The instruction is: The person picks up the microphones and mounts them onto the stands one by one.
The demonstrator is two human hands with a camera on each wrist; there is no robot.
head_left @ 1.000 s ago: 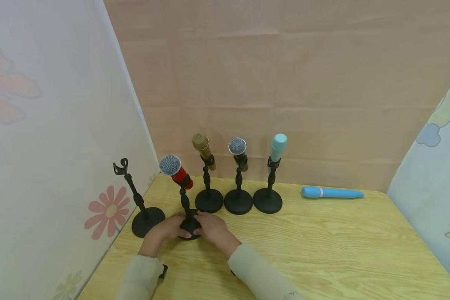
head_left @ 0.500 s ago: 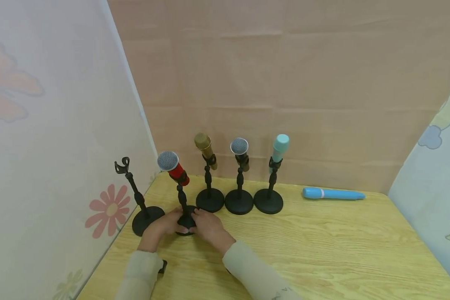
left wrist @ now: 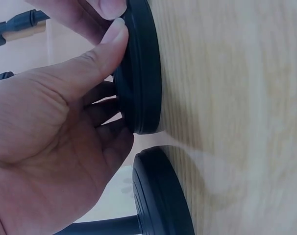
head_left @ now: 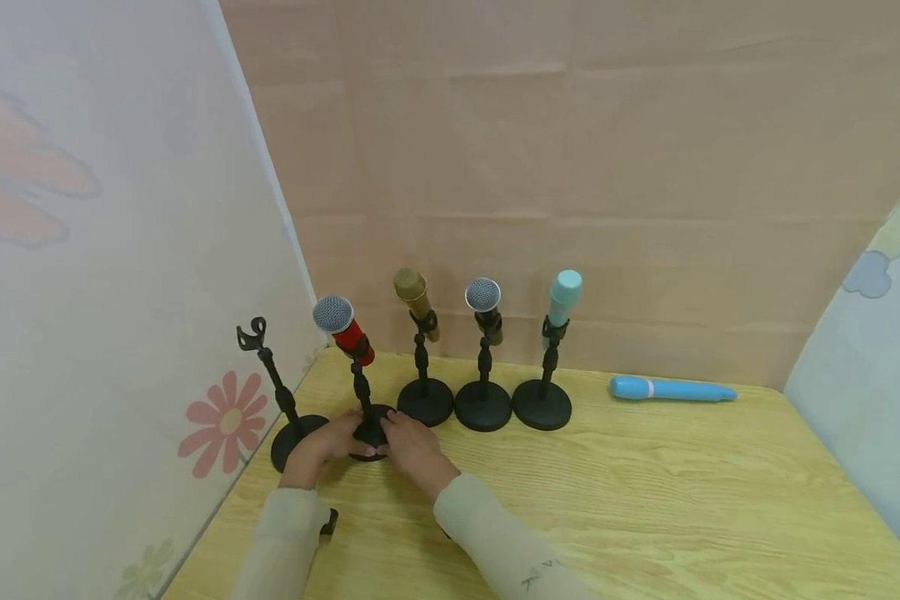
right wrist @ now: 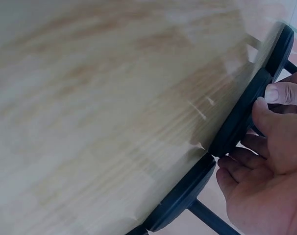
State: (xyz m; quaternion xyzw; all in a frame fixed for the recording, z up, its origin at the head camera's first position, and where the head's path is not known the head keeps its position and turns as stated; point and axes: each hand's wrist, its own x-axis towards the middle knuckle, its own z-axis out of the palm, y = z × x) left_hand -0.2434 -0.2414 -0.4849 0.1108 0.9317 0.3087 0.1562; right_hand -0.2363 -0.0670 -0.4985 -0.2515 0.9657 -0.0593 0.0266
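Note:
A microphone with a red body and silver mesh head sits tilted in the clip of a black desk stand. The stand's round base is between both hands. My left hand grips the base's left side, thumb on top and fingers curled at the rim in the left wrist view. On the right side, my right hand grips the same base; its thumb lies near the other thumb. Left of them stands a black microphone stand with a bare clip, its base partly hidden by the left hand.
A gold microphone, a dark one with a silver head and a light turquoise one stand in a row on black stands. A blue stick-shaped object lies at the back right. A flowered wall rises on the left.
Both hands have slid the stand with the red microphone back and slightly left, closer to the row of stands. The other stands keep their places; the head view has shifted slightly.

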